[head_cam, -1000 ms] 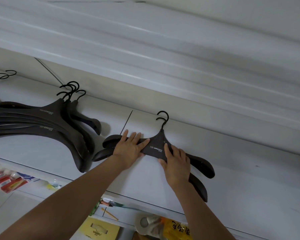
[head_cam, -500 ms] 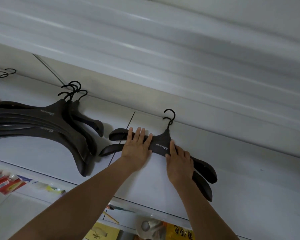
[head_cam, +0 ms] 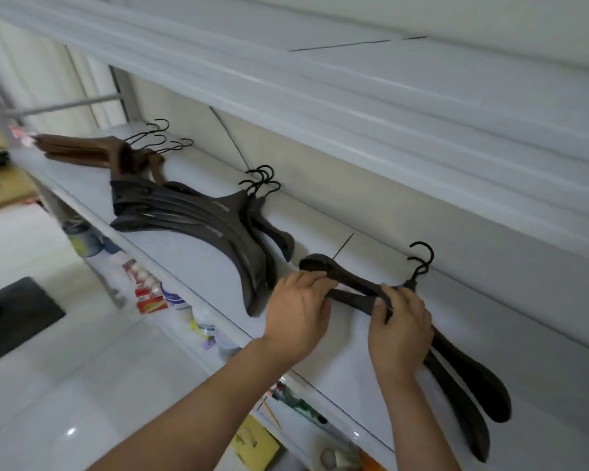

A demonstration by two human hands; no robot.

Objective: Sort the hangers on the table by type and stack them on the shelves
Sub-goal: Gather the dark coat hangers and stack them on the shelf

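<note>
Gripping two black hangers (head_cam: 470, 375) on shelf (head_cam: 541, 334) | our left hand (head_cam: 298, 312): fingers curled round left arm | our right hand (head_cam: 400, 329): fingers curled round middle | dark stack (head_cam: 198, 215) just left

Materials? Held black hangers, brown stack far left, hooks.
Black hangers: matte, uniform dark, thick rounded arms; plastic or painted wood, can't tell. Brown hangers: probably stained wood, warm brown, too blurred for grain. Hooks: thin black wire, likely coated metal.
</note>
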